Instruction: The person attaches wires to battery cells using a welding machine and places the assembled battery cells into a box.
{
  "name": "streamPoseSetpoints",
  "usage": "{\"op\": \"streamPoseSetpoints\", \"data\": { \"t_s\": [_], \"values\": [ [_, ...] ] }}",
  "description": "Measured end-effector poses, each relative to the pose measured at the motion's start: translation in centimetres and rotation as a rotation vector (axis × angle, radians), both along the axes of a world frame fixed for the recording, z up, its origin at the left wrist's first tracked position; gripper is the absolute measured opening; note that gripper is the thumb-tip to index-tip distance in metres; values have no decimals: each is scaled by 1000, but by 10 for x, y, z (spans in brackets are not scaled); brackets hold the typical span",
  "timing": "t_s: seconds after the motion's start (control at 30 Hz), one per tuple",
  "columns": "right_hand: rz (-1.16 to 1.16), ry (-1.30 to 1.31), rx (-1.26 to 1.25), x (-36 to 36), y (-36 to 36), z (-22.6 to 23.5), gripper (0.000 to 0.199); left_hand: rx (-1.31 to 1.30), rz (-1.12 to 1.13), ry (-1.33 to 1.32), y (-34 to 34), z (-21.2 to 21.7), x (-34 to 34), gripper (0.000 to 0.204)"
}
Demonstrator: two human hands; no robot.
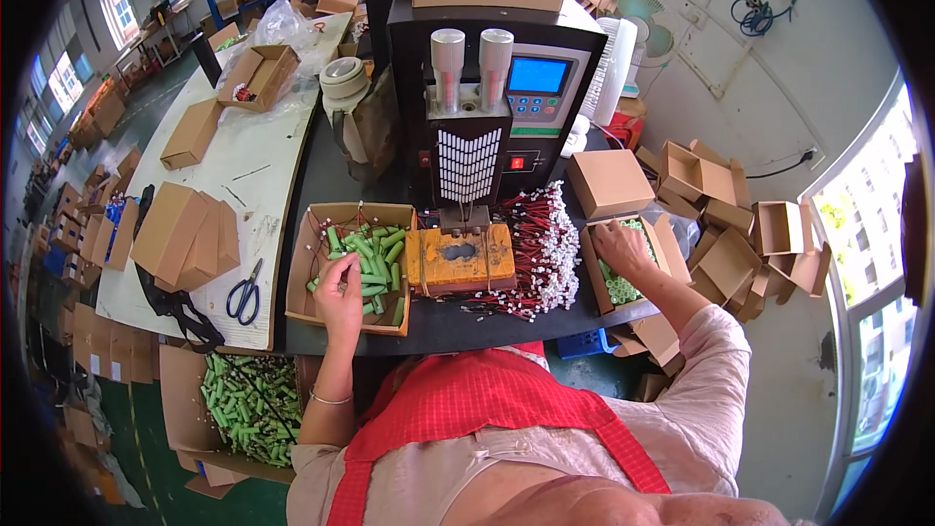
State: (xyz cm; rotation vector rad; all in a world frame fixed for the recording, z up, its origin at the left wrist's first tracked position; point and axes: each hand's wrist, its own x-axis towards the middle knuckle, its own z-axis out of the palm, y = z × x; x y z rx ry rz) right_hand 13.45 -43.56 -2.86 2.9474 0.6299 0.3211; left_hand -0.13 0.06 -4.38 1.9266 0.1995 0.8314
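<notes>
The left hand (339, 294) closes its grip on a green cell (343, 267) over the left box (303, 263). The right hand (621, 245) reaches into the right box (672, 244); its grip I cannot tell. Between them on the bench (331, 170) stands the welding machine (492, 107).

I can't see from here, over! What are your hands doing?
Left hand pinching a green cell over the left box. Right hand inside the right box. Orange jig between them, untouched.

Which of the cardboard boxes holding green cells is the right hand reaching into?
The small open box right of the machine: the right hand rests inside it. The left hand is over the wider tray, and the third box sits on the floor.
</notes>
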Motion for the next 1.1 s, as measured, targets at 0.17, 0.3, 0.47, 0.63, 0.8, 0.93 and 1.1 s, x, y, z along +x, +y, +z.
{"op": "streamPoseSetpoints", "data": {
  "t_s": [0.17, 0.3, 0.47, 0.63, 0.8, 0.93, 1.1],
  "values": [
    [-117, 98, 409, 3, -10, 9, 30, 71, 99, -109, -10, 9, -4, 13],
    [-221, 332, 759, -10, 6, 49, 34, 205, -195, -177, -58, 32, -19, 13],
    [337, 848, 707, -84, 80, 89, 25, -1049, -1340, 647, -146, 39, -6, 43],
    [627, 704, 557, -120, 111, 75, 35, -862, -1515, 892, -163, 20, -15, 32],
    [305, 239, 571, -52, 95, 63, 22, -928, -1465, 970, -154, 0, -30, 43],
    [163, 98, 615, 24, 61, 25, 12, -966, -1449, 910, -151, -4, -34, 43],
    [97, 184, 528, 41, 64, 17, 12, -881, -1395, 887, -143, -12, -38, 42]
  ]
}}
